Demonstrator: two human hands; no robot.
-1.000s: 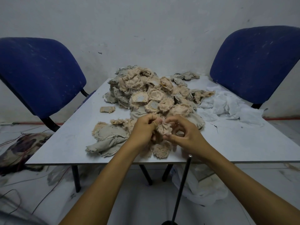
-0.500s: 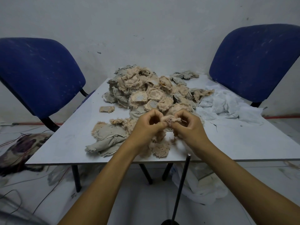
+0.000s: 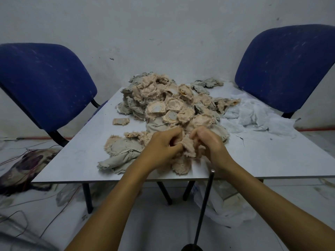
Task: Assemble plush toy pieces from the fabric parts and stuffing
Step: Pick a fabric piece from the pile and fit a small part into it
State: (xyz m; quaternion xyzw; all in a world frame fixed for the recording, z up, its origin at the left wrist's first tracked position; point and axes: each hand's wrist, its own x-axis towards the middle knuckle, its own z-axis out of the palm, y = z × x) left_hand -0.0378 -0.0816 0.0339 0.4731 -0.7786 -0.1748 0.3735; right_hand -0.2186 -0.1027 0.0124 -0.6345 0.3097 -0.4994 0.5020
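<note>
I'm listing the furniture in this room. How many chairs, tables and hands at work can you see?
Blue chairs: 2, one left, one right
Table: 1
Hands: 2, left hand and right hand, both gripping one fabric piece
Total: 5

On the table point(image 3: 272, 160), the heap of fabric parts point(image 3: 172, 105) lies toward 12 o'clock. At 3 o'clock from it lies the stuffing point(image 3: 257, 118); at 9 o'clock, 1 stray piece point(image 3: 121, 121). At 6 o'clock, both hands point(image 3: 184, 147) meet. 2 chairs point(image 3: 45, 84) stand at 10 and 2 o'clock.
</note>
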